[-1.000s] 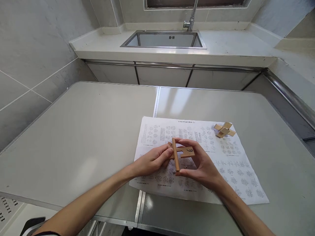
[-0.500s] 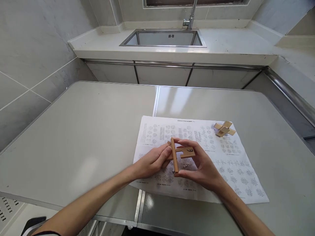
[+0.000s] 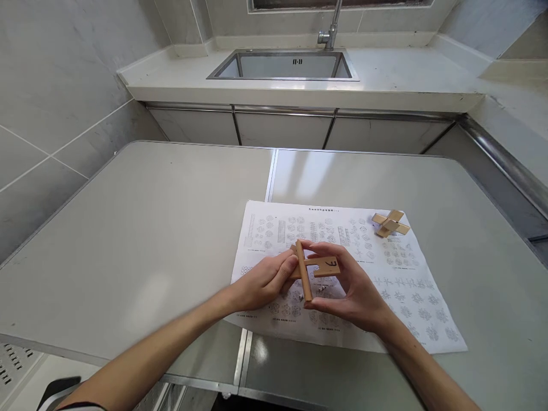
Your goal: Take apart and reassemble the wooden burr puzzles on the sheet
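Two wooden puzzle pieces cross each other above the printed sheet. One is a notched wooden puzzle piece (image 3: 327, 266) with a dark mark near its right end. Across it lies a second wooden puzzle piece (image 3: 304, 279), seen almost edge-on. My left hand (image 3: 263, 282) is closed at the crossing, thumb on top, around the left end of the notched piece. The thumb and fingertips of my right hand (image 3: 362, 297) pinch the crossing piece at its lower and upper ends. How the pieces fit at the crossing is partly hidden by my left thumb.
The white printed sheet (image 3: 295, 212), covered in small diagrams, lies on the grey folding table (image 3: 128, 228). An assembled wooden cross puzzle (image 3: 390, 224) sits on its upper right corner. Beyond the table are a white counter (image 3: 171, 77), a steel sink (image 3: 282, 79) and a faucet (image 3: 329, 37).
Hardly anything differs. The crossing wooden piece is turned very slightly in my hands, and both hands keep their hold.
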The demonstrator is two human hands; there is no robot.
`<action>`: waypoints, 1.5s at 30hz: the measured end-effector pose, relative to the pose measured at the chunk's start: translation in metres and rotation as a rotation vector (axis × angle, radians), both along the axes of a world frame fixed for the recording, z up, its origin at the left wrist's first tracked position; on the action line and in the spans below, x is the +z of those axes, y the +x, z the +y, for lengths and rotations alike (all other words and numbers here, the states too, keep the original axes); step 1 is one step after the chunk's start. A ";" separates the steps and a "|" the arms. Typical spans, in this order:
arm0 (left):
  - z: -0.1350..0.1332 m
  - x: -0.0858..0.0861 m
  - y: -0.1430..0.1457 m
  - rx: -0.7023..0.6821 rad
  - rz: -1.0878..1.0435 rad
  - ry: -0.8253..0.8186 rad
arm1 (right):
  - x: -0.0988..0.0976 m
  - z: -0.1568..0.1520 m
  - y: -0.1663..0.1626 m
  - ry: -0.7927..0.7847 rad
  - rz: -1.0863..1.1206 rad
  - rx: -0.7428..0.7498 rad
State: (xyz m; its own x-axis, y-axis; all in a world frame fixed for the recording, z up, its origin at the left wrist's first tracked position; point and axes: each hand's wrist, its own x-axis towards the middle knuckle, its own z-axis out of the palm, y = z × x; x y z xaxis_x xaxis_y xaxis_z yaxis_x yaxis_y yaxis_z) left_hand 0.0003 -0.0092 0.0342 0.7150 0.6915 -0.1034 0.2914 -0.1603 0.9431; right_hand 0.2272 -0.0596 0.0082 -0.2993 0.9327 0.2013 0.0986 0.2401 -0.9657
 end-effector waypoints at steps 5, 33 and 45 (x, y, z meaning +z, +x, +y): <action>0.000 0.000 0.000 -0.005 -0.012 -0.043 | 0.001 0.000 -0.001 0.012 -0.006 0.005; 0.002 -0.005 0.006 0.334 -0.229 -0.325 | -0.022 0.003 -0.013 0.407 -0.560 0.013; 0.002 -0.007 0.006 0.363 -0.247 -0.339 | -0.022 0.004 -0.012 0.339 -0.492 -0.006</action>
State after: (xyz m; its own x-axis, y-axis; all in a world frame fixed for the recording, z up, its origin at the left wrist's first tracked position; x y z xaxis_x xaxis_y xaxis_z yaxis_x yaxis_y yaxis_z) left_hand 0.0064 -0.0072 0.0274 0.4678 0.8553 -0.2228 0.0354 0.2338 0.9716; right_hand 0.2154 -0.0556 -0.0139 -0.4277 0.8427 0.3271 0.5175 0.5250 -0.6758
